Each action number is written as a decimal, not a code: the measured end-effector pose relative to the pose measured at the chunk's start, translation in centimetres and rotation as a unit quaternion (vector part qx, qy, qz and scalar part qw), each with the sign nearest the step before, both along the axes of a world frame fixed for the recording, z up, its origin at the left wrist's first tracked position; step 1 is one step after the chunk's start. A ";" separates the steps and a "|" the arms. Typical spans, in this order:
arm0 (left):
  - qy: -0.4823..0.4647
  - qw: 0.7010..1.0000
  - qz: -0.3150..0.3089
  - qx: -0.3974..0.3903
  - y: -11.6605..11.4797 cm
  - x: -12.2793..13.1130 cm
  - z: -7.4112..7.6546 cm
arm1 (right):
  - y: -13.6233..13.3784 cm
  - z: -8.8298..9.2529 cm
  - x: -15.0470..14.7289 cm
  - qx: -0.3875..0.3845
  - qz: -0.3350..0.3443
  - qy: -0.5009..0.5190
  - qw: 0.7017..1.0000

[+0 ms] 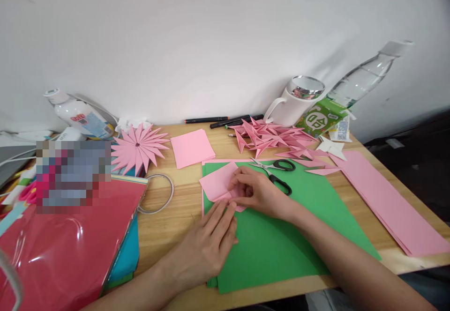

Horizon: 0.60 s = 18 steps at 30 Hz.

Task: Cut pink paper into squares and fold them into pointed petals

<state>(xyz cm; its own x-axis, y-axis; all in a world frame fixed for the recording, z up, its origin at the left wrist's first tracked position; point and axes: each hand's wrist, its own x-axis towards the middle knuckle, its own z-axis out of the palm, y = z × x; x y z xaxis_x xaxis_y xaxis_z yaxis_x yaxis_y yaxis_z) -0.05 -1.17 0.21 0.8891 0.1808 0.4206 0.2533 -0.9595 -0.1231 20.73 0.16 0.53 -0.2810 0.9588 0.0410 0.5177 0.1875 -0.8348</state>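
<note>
A small pink paper (215, 182), partly folded at its near edge, lies on a stack of green sheets (281, 250). My left hand (211, 240) rests flat with its fingertips on the paper's near edge. Above and to the right, my right hand (258, 191) has curled fingers pinching the right part of the same paper, which they partly hide. Black-handled scissors (277, 170) lie on the green sheets just beyond my right hand. A stack of pink squares (192, 148) sits farther back, next to a pink folded-paper star wheel (138, 147).
Folded pink pieces (270, 137) are heaped before a white mug (297, 102). A clear bottle (369, 77) leans at the wall. Long pink strips (393, 203) lie right. Left are a tape roll (171, 194), red sheets (66, 250) and a white bottle (79, 114).
</note>
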 end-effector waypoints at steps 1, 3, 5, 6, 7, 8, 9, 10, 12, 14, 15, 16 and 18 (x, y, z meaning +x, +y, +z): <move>0.000 1.000 0.003 0.002 0.0 0.0 0.0 | 0.0 0.0 0.1 0.000 0.007 0.004 1.000; 0.004 1.000 0.006 0.003 0.0 0.0 0.0 | 0.1 0.0 0.4 -0.004 0.020 0.013 1.000; 0.010 1.000 0.010 0.003 0.0 0.1 0.0 | 0.1 0.0 0.5 -0.006 0.023 0.012 1.000; 0.014 1.000 0.013 0.004 0.0 0.1 0.0 | 0.2 0.1 0.4 -0.005 0.020 0.008 1.000; 0.016 1.000 0.016 0.004 0.0 0.1 0.0 | 0.2 0.1 0.4 -0.003 0.016 0.005 1.000; 0.019 1.000 0.021 0.004 -0.1 0.1 0.0 | 0.2 0.2 0.3 -0.001 0.013 0.002 1.000; 0.022 0.999 0.025 0.002 -0.1 0.1 0.0 | 0.3 0.2 0.3 0.002 0.009 0.000 1.000; 0.025 0.999 0.029 0.000 -0.2 0.1 -0.1 | 0.3 0.2 0.2 0.004 0.005 -0.002 1.000; 0.033 0.999 0.036 -0.006 -0.3 0.1 -0.2 | 0.4 0.3 0.1 0.003 0.004 -0.003 1.000; 0.041 0.998 0.040 -0.009 -0.3 0.1 -0.3 | 0.6 0.3 0.1 -0.002 0.004 -0.001 1.000; 0.044 0.998 0.041 -0.008 -0.3 0.2 -0.3 | 0.6 0.3 0.1 -0.006 0.004 0.001 1.000; 0.050 0.998 0.043 -0.009 -0.3 0.2 -0.3 | 0.6 0.3 0.1 -0.010 0.005 0.002 1.000; 0.058 0.997 0.046 -0.010 -0.2 0.2 -0.3 | 0.7 0.3 0.1 -0.014 0.005 0.003 1.000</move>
